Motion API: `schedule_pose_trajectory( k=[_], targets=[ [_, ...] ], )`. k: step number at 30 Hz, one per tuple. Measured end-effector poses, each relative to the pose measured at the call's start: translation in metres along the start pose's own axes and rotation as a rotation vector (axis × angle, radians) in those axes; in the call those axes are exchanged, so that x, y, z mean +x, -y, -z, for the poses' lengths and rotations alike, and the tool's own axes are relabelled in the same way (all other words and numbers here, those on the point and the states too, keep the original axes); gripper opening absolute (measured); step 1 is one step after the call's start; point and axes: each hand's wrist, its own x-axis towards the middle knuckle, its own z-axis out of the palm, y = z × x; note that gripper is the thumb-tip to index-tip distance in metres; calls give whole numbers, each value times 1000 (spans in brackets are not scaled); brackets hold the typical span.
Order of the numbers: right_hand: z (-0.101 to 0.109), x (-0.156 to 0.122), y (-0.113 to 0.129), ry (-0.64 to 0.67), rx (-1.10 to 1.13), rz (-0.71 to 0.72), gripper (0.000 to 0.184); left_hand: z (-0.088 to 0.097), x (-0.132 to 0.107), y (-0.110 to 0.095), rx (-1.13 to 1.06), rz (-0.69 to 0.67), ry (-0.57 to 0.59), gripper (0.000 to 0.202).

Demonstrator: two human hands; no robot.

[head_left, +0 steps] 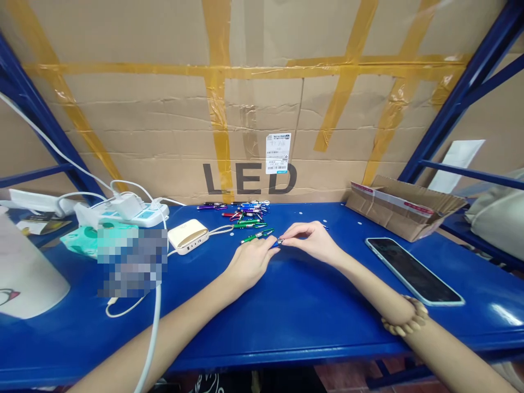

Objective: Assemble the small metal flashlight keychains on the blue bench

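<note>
Over the middle of the blue table, my left hand point(252, 261) is closed around a blue pen point(277, 244), of which only a short length shows. The fingertips of my right hand point(310, 240) pinch its silver end; whether that end is a separate piece I cannot tell. Just behind my left hand lies a green pen point(257, 236), with more green pens point(249, 224) past it. Farther back is a loose pile of red, blue, purple and black pens point(245, 212). A small blue piece point(325, 227) rests behind my right hand.
An open cardboard box point(403, 210) and a phone point(414, 271) are at the right. To the left stand a cream power bank point(188, 237), a power strip point(149, 214), a green tissue pack point(98, 237) and a white bin point(28, 267). A white cable point(155, 322) crosses my left forearm. Cardboard point(172, 142) backs the table.
</note>
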Motion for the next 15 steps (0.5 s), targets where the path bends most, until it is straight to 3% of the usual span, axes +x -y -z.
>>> schedule_pose_trajectory(
  k=[4, 10, 15],
  targets=[
    [1, 0, 4, 22, -29, 12, 16, 1, -1, 0, -52, -8, 11, 24],
    [0, -1, 7, -13, -16, 4, 16, 0, 0, 4, -99, -23, -93, 26],
    [0, -1, 4, 10, 16, -17, 20, 0, -2, 5, -119, -56, -76, 27]
  ],
)
